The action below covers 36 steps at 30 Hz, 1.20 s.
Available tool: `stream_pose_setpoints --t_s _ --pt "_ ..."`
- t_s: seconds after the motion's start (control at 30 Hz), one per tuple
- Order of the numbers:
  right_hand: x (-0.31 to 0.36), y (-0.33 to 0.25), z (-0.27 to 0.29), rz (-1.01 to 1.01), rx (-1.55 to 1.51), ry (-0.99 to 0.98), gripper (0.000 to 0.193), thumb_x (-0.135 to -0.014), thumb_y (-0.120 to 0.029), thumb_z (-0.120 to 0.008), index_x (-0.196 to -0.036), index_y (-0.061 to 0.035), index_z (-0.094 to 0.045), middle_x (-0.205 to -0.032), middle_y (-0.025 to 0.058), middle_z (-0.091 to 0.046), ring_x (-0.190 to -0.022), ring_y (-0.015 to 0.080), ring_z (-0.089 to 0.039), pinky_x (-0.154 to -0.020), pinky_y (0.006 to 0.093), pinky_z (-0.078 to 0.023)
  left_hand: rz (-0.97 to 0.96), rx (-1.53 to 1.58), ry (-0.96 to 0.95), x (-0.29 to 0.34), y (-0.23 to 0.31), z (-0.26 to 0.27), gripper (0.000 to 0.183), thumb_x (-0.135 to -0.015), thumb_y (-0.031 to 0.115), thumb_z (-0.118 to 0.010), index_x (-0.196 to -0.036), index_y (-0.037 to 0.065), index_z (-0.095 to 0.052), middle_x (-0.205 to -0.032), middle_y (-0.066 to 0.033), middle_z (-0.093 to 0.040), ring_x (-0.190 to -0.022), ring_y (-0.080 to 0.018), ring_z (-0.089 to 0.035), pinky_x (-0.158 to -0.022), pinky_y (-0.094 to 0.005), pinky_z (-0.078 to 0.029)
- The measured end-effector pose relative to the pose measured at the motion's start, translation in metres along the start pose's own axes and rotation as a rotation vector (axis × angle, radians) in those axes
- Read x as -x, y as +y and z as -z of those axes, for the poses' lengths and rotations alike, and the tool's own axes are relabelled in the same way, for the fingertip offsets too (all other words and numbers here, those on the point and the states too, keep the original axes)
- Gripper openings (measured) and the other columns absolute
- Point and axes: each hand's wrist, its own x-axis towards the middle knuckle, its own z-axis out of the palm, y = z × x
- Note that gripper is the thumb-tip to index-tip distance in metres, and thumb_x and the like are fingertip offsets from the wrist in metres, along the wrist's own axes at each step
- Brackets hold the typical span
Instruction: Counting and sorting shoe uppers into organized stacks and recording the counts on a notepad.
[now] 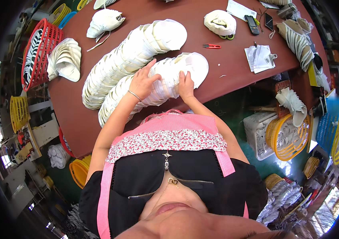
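Observation:
Two long rows of nested white shoe uppers lie side by side on the reddish-brown table, slanting from lower left to upper right. My left hand (143, 81), with a bangle at the wrist, rests on the nearer row of shoe uppers (165, 75), its fingers spread and thumb apart. At the right end of that row, my right hand (186, 85) grips the near edge of the uppers; some of its fingers are hidden. Behind lies the farther row of shoe uppers (121, 55), close against the nearer one.
Red snips (211, 46), a white bundle (220, 22), a handheld keypad device (252, 24) and a clipboard with papers (260, 58) lie on the table (233, 71). Loose uppers (66, 59) sit at the left beside a red basket (44, 53). A yellow basket (289, 137) stands below right.

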Motion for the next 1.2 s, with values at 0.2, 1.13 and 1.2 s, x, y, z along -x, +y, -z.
stream_pose_setpoints --t_s 0.2,1.13,1.2 --pt "-0.006 -0.002 0.010 0.029 -0.041 -0.115 0.053 -0.103 -0.040 -0.042 -0.121 0.0082 -0.054 -0.095 0.0360 -0.064 -0.094 0.0517 -0.061 -0.080 0.0536 -0.047 0.136 -0.188 0.140 -0.029 0.024 0.003 0.039 -0.079 0.046 -0.070 -0.085 0.007 -0.068 -0.136 -0.0142 -0.056 -0.117 -0.0340 -0.056 -0.093 -0.0453 -0.046" --pt "-0.048 0.008 0.049 0.175 -0.153 -0.839 0.034 -0.099 -0.030 -0.057 -0.100 0.0033 -0.065 -0.090 0.0245 -0.067 -0.081 0.0333 -0.066 -0.075 0.0424 -0.051 0.353 -0.004 0.154 -0.052 0.042 -0.039 0.030 -0.072 0.006 -0.061 -0.101 0.012 -0.060 -0.135 -0.0175 -0.056 -0.121 -0.0378 -0.055 -0.104 -0.0475 -0.042" --pt "-0.052 0.002 0.034 0.282 -0.144 -0.841 0.038 -0.099 -0.034 -0.056 -0.100 0.0031 -0.066 -0.091 0.0256 -0.067 -0.082 0.0382 -0.066 -0.076 0.0452 -0.051 0.460 -0.089 0.192 -0.043 0.035 -0.047 0.028 -0.074 0.006 -0.059 -0.101 0.012 -0.061 -0.128 -0.0176 -0.061 -0.116 -0.0375 -0.058 -0.101 -0.0448 -0.045"
